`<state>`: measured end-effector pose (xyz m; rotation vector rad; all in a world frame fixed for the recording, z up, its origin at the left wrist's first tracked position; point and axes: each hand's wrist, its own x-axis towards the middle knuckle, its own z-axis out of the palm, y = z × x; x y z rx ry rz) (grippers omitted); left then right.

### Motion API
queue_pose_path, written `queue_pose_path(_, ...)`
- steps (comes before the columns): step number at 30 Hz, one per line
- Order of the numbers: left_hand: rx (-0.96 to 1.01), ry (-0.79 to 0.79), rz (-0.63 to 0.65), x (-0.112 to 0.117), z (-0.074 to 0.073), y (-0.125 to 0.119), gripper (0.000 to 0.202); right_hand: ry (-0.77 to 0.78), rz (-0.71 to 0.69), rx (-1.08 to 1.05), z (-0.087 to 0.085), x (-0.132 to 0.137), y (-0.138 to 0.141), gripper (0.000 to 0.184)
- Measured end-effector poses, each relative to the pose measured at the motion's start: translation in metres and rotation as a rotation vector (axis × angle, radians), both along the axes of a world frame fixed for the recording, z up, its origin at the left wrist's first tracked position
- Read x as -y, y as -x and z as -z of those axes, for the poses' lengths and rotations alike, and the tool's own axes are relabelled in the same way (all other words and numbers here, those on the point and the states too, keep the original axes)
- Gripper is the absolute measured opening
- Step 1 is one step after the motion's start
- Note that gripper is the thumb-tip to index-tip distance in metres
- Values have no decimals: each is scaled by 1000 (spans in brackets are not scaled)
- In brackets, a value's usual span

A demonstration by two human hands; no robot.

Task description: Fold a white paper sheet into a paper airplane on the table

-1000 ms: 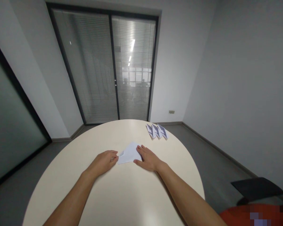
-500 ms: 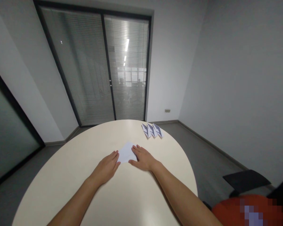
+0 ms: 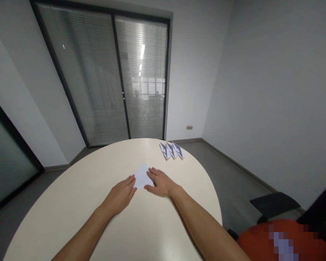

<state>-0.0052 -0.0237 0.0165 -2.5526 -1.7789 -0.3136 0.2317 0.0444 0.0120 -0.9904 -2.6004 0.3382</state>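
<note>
As left hand (image 3: 121, 195), right hand (image 3: 159, 183) press flat: angular, smooth white paper (image 3: 140, 175).

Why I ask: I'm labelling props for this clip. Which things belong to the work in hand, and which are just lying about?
In hand: white paper, flat on the table, touched by the left hand and the right hand.
Lying about: three folded papers, untouched at the table's far edge; black chair; wall socket.
</note>
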Motion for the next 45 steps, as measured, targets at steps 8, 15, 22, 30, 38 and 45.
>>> queue_pose_path(8,14,-18,-4,-1,1,0,52,42,-43,-156,-1,-8,-2,61)
queue_pose_path(15,-6,-15,-11,-1,1,-1,51,46,250,-198,-5,-8,3,41)
queue_pose_path(22,-73,-27,-24,2,-4,-8,48,-9,298,-8,-1,0,10,54)
queue_pose_path(30,32,-72,-3,-7,11,-10,49,107,226,92,0,6,10,88)
queue_pose_path(38,20,-24,-38,0,-3,-18,47,133,231,99,-4,7,9,88)
queue_pose_path(45,-107,-21,-61,8,-13,-27,42,154,234,115,-6,7,10,88)
